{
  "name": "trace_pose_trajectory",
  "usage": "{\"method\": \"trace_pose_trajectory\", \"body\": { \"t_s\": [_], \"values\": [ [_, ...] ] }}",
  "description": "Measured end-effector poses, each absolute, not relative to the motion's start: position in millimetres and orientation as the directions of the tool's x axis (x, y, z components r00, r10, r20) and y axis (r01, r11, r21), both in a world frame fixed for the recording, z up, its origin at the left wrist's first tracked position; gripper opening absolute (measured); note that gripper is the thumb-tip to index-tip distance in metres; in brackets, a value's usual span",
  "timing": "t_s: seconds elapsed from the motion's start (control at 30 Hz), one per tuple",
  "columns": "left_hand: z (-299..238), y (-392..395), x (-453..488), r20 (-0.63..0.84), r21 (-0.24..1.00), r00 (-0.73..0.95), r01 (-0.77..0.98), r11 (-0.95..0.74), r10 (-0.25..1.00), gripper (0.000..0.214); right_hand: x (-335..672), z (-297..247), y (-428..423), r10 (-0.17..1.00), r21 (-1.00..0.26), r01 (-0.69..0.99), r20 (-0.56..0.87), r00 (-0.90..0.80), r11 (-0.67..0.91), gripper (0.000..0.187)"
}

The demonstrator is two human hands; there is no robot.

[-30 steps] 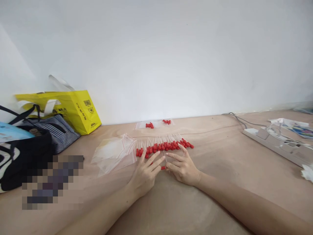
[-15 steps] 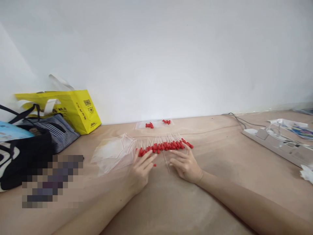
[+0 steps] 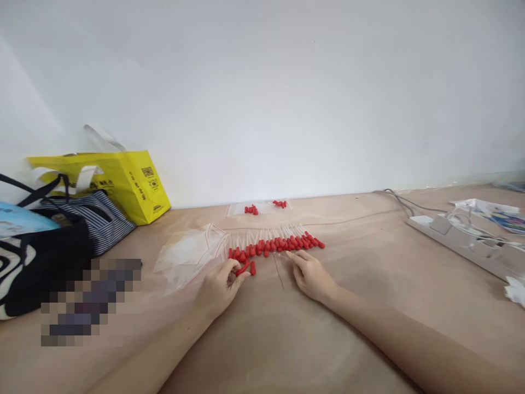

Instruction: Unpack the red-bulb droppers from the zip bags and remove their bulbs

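A row of thin clear droppers with red rubber bulbs lies across the table, bulbs toward me. My left hand is closed at the row's left end, thumb and fingers pinching a red rubber bulb. Just beside that thumb is another red bulb. My right hand rests below the row's right half, its fingers drawn together. Something faint and clear shows at its fingertips, too indistinct to name. Left of them lies a thin clear tube, apart from the row.
Clear zip bags lie left of the row. Behind it, small red pieces rest on another clear bag. A yellow bag and a black bag stand at left; a white power strip with cables lies at right.
My left hand has drawn back from the row and closed on a red bulb. The fingers of my right hand, spread over the row before, have come together below it.
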State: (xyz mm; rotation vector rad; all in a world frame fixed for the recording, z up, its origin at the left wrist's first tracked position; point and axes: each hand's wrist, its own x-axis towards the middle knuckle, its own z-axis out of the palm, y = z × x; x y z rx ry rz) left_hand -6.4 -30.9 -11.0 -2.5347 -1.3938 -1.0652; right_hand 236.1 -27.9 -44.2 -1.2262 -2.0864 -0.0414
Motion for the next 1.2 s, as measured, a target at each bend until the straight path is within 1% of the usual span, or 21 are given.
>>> {"method": "trace_pose_trajectory", "body": {
  "t_s": [0.1, 0.2, 0.3, 0.43, 0.57, 0.8, 0.87, 0.93, 1.03, 1.1, 1.2],
  "values": [
    [-12, -32, -6, 0.552, 0.27, 0.348, 0.785, -0.558, 0.758, 0.023, 232, -43, -29, 0.775, -0.374, 0.762, 0.579, -0.253, 0.529, 0.029],
    [-14, -30, -4, 0.494, 0.289, 0.334, 0.807, -0.515, 0.802, 0.026, 229, -43, -28, 0.779, -0.398, 0.76, 0.587, -0.219, 0.514, 0.026],
    [-15, -26, -1, 0.446, 0.311, 0.327, 0.816, -0.487, 0.833, 0.028, 226, -43, -28, 0.767, -0.403, 0.736, 0.593, -0.243, 0.544, 0.025],
    [-13, -23, 1, 0.422, 0.35, 0.315, 0.808, -0.474, 0.85, 0.029, 222, -41, -30, 0.739, -0.402, 0.692, 0.61, -0.287, 0.6, 0.022],
    [-9, -26, 1, 0.453, 0.375, 0.313, 0.783, -0.497, 0.835, 0.027, 219, -41, -32, 0.728, -0.403, 0.682, 0.625, -0.282, 0.61, 0.014],
    [-10, -17, -7, 0.625, 0.32, 0.21, 0.809, -0.492, 0.752, 0.016, 220, -39, -34, 0.727, -0.425, 0.649, 0.617, -0.303, 0.631, 0.014],
    [-9, -12, -12, 0.647, 0.286, 0.223, 0.816, -0.503, 0.729, 0.016, 221, -38, -34, 0.729, -0.444, 0.635, 0.617, -0.295, 0.633, 0.014],
    [-8, -7, -18, 0.639, 0.214, 0.286, 0.826, -0.522, 0.714, 0.019, 222, -37, -34, 0.722, -0.452, 0.623, 0.631, -0.282, 0.638, 0.013],
    [-5, 0, -25, 0.583, 0.074, 0.392, 0.847, -0.527, 0.712, 0.022, 224, -37, -34, 0.706, -0.452, 0.612, 0.658, -0.263, 0.649, 0.014],
    [-5, 4, -27, 0.548, 0.002, 0.44, 0.85, -0.527, 0.712, 0.022, 225, -37, -34, 0.697, -0.449, 0.61, 0.671, -0.253, 0.653, 0.014],
    [-7, 10, -28, 0.515, -0.041, 0.49, 0.834, -0.55, 0.703, 0.022, 225, -37, -35, 0.682, -0.441, 0.61, 0.693, -0.235, 0.658, 0.014]
  ]
}}
